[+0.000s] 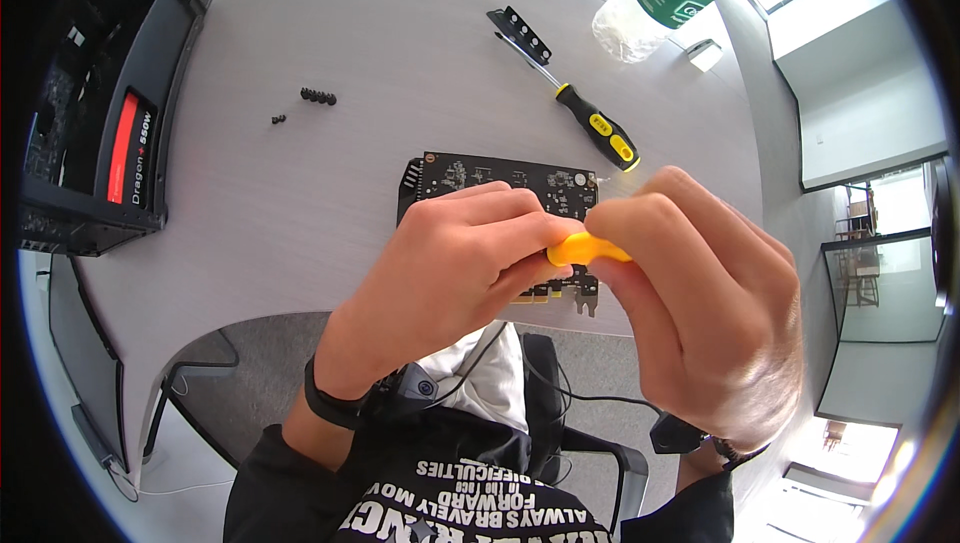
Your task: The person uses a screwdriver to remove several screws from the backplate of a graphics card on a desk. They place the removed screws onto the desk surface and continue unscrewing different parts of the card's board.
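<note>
your right hand [715, 313] is closed to a narrow pinch: the thumb and the bent index finger hold a yellow piece [590, 249] by its right end. your left hand [455, 253] is also narrow, and its fingertips pinch the left end of the same piece, so it is between both hands. what kind of tool or part it is, i cannot tell, because your fingers cover much of it.

below your hands the black circuit board [510, 173] lies flat on the table [400, 53], near its front edge. your left hand hides the middle of it; if your fingers touch it, i cannot tell. gold contacts are on the side nearer to you.

just beyond the board, to the right, lies a black and yellow screwdriver [597, 128], its tip pointing away from you, beside a black perforated strip [528, 35]. farther to the right stands a clear cup [627, 28] with a green label. to the left, well apart from your hands, is a row of small black screws [318, 97], and at the far left stands a dark computer case [185, 38].
</note>
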Available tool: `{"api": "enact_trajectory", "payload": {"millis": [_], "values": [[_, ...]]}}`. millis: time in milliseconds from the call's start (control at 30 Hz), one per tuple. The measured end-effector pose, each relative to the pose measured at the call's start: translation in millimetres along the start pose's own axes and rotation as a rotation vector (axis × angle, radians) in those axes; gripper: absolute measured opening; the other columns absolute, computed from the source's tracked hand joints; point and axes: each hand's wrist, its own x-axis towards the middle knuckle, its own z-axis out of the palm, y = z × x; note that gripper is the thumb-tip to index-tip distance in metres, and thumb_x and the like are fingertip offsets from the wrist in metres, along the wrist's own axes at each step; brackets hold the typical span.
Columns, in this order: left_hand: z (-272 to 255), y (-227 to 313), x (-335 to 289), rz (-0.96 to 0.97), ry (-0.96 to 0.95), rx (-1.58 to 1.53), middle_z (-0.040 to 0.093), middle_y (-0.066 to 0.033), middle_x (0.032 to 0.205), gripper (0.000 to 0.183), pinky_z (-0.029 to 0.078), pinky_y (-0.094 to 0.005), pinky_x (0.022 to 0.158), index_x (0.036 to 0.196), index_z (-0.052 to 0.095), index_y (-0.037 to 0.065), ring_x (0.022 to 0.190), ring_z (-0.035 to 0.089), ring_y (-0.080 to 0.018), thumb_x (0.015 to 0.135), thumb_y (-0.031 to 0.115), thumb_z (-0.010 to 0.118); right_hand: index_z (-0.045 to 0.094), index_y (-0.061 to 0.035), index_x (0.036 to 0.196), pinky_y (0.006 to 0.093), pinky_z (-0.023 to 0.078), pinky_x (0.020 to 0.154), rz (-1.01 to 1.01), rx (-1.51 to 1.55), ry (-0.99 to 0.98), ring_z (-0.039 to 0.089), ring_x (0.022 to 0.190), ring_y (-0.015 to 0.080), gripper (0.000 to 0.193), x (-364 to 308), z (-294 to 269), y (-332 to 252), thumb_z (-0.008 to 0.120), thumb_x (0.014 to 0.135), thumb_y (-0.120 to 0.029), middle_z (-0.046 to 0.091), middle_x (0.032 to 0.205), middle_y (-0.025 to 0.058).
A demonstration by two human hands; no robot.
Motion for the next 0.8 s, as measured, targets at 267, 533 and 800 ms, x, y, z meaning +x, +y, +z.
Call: {"api": "enact_trajectory", "payload": {"millis": [267, 533, 800], "values": [[-5.4, 2.8, 0.3, -0.055, 0.033, -0.027, 0.066, -0.0053, 0.090, 0.026, 0.056, -0.0337, 0.067, 0.110, 0.071, 0.006, 0.076, 0.067, -0.0234, 0.087, 0.016, 0.081, 0.058, -0.0017, 0.079, 0.0346, 0.039, 0.044, -0.088, -0.150, -0.043, 0.053, 0.048, 0.0259, 0.029, 12.8, 0.8, 2.9, 0.084, 0.081, -0.014, 0.053, 0.064, 0.0078], [-4.9, 2.4, -0.5, 0.020, 0.003, -0.006, 0.064, -0.0056, 0.087, 0.020, 0.054, -0.0337, 0.062, 0.107, 0.069, 0.005, 0.070, 0.065, -0.0243, 0.090, 0.011, 0.077, 0.059, -0.0016, 0.081, 0.0362, 0.040, 0.045, -0.046, -0.255, -0.093, 0.051, 0.049, 0.0268, 0.035, 11.3, -3.1, 4.5, 0.084, 0.084, -0.026, 0.051, 0.064, 0.0086], [-8.1, -2.5, -8.0, 0.083, 0.051, -0.050, 0.065, -0.0081, 0.091, 0.019, 0.054, -0.0348, 0.063, 0.107, 0.068, 0.001, 0.071, 0.064, -0.0263, 0.091, 0.007, 0.075, 0.065, 0.0011, 0.094, 0.0345, 0.047, 0.050, -0.153, 0.011, -0.014, 0.057, 0.058, 0.0249, 0.028, 9.9, -0.3, -0.5, 0.081, 0.071, -0.001, 0.054, 0.071, 0.0091]]}}
